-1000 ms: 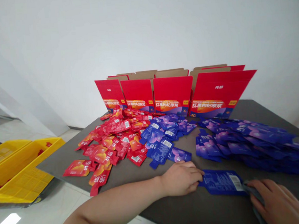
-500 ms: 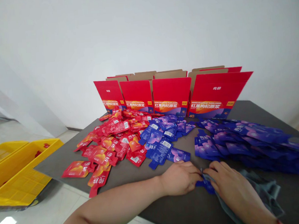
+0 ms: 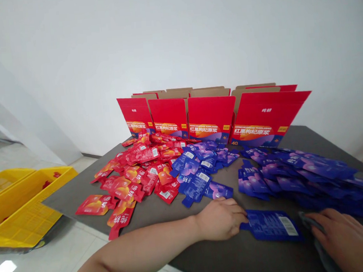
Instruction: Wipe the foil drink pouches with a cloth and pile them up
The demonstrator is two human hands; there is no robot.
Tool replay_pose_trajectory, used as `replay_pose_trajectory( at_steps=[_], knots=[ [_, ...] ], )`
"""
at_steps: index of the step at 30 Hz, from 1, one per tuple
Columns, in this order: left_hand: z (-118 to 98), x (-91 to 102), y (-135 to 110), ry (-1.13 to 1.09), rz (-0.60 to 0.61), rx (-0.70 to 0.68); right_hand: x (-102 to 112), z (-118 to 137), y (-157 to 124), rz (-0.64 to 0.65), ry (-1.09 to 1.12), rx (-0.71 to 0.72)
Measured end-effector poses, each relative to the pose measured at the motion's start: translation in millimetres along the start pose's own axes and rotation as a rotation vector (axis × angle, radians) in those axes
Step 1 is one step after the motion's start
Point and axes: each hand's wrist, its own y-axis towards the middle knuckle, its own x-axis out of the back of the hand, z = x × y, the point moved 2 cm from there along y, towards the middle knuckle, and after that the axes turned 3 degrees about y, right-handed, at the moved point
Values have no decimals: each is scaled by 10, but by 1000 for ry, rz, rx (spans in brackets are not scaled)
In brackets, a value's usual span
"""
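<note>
A blue pouch [image 3: 270, 225] lies flat near the front edge of the dark grey table [image 3: 217, 255], barcode side up. My left hand [image 3: 221, 218] rests knuckles up at its left end, fingertips pinching the pouch's edge. My right hand [image 3: 349, 240] lies at the lower right, pressing a grey cloth [image 3: 318, 242] onto the table just right of the pouch. Behind them a spread of blue pouches [image 3: 302, 172] covers the table's right side.
A heap of red pouches [image 3: 137, 173] lies left of centre, with more blue pouches [image 3: 197, 168] beside it. Several open red cartons [image 3: 211, 116] stand along the table's back edge. Yellow crates [image 3: 19, 205] sit on the floor at left.
My right hand swept the grey cloth leftward over the blue pouch up to my left hand, then back to the right, uncovering the pouch. My left hand stayed put.
</note>
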Motion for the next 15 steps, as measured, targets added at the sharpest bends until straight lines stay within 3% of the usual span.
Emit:
replay_pose_trajectory(
  at_steps=[3, 6, 8, 11, 15],
  knots=[
    [-8, -4, 5, 5, 9, 8, 100, 303, -21, -56, 21, 33],
    [-6, -6, 9, 9, 6, 10, 118, 699, -39, -48, 102, 174],
    [-2, -5, 10, 8, -4, 3, 83, 828, -70, -65, 116, 221],
    [-1, -4, 6, 6, -15, -3, -4, 726, -145, -72, 96, 173],
    [-35, -1, 0, 40, 6, 23, -138, 293, -256, -60, 70, 49]
  ],
)
